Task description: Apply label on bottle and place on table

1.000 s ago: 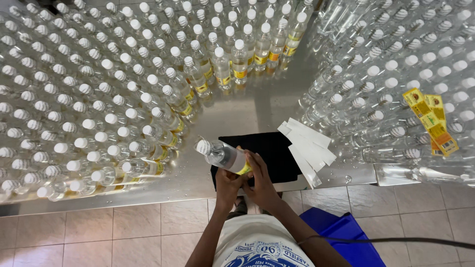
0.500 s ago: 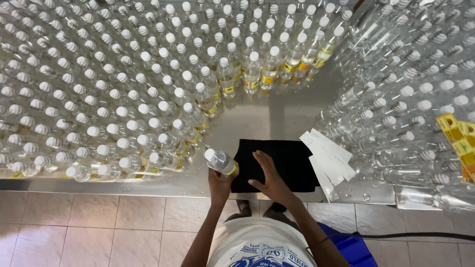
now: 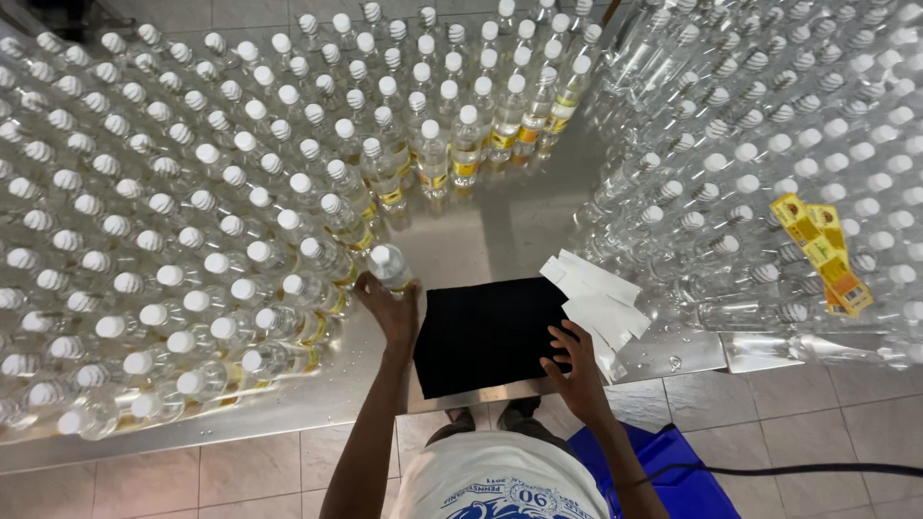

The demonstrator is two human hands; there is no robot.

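Fingers (image 3: 377,296) of the left hand (image 3: 389,312) wrap around a clear white-capped bottle (image 3: 389,265), holding it upright at the near right edge of the big block of bottles (image 3: 173,221), just left of the black cloth (image 3: 486,332). The right hand (image 3: 577,360) lies spread wide and holds nothing, its fingertips on the cloth's right edge beside the stack of white label sheets (image 3: 596,303). Setting the bottle down well probably means keeping it vertical, lowering it flat onto the steel tabletop (image 3: 519,221) and tucking it against its labelled neighbours without knocking one over. A second crowd of unlabelled bottles (image 3: 769,144) fills the right side, with a yellow label strip (image 3: 822,252) lying on top.
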